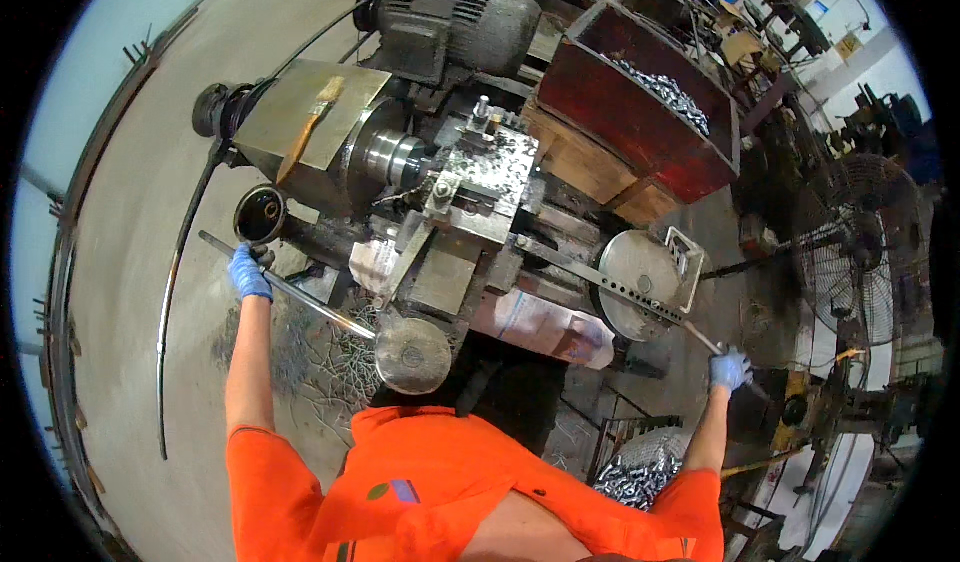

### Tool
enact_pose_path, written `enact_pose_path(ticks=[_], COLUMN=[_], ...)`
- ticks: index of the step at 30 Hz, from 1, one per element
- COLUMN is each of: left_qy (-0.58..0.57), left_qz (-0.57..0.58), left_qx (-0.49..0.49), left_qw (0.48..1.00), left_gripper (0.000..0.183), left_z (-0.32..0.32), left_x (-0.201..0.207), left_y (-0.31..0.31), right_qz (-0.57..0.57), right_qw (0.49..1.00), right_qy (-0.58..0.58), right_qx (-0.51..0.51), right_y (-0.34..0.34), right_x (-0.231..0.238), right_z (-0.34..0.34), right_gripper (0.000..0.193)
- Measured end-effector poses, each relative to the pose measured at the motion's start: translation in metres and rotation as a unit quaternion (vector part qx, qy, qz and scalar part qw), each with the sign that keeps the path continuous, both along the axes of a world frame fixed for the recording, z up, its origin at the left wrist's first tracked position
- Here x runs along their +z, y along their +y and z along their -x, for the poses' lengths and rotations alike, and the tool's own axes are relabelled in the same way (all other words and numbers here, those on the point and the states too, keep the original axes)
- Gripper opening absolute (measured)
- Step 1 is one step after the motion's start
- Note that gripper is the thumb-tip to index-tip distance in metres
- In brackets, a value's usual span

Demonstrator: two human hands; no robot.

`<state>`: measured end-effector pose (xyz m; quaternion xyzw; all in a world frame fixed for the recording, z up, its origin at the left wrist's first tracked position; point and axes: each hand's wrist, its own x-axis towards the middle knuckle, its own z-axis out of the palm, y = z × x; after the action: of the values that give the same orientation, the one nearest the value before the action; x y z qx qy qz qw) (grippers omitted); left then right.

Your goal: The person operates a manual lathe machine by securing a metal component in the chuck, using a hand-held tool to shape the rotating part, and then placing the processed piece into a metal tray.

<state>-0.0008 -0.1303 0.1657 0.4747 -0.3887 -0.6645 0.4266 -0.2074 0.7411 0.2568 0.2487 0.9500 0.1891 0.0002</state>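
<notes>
My left hand (250,270), in a blue glove, is closed around a long metal lever (318,307) that runs down to a round metal disc (413,355). On the right, my blue-gloved right hand (730,370) grips the end of a rod handle (702,338). That handle continues into a flat bar with a row of holes (600,280), which reaches to the lathe's slide (490,187). The shiny spindle chuck (397,158) faces the slide. A wooden-handled brush (311,127) lies on the metal housing (262,112). Beside my left hand is a dark round cup (260,214).
Behind the slide stands a red metal bin (630,102) holding small shiny parts. A large motor (450,27) sits at the back. Metal shavings (345,362) litter the floor at left. A basket of shiny parts (640,472) is near my right arm; a fan (850,247) stands farther right.
</notes>
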Motion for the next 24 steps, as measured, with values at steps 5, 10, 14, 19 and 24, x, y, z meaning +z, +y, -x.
enact_pose_path(ticks=[5, 10, 14, 19, 24], left_qy=[-0.013, 0.029, -0.092, -0.447, -0.628], left_qz=[-0.001, -0.032, -0.016, 0.594, 0.430], left_qx=[-0.026, -0.130, -0.118, -0.355, -0.459], left_qw=[1.000, 0.991, 0.989, 0.566, 0.458], left_gripper=[0.017, 0.041, 0.031, 0.038, 0.030], left_z=[0.000, -0.028, -0.096, -0.029, -0.012], left_x=[0.005, 0.005, -0.110, -0.087, -0.025], left_y=[0.011, 0.002, -0.091, 0.022, 0.049], right_qz=[-0.005, -0.032, 0.137, 0.258, 0.361], right_qw=[0.999, 0.979, 0.979, 0.952, 0.925], right_qy=[0.013, 0.128, 0.070, 0.127, 0.091], right_qx=[0.030, 0.157, 0.131, 0.105, 0.072], right_y=[-0.033, -0.054, -0.060, -0.041, -0.041], right_x=[-0.002, -0.021, -0.058, -0.090, -0.114], right_z=[0.059, 0.013, -0.058, -0.128, -0.131], right_gripper=[0.062, 0.078, 0.074, 0.043, 0.036])
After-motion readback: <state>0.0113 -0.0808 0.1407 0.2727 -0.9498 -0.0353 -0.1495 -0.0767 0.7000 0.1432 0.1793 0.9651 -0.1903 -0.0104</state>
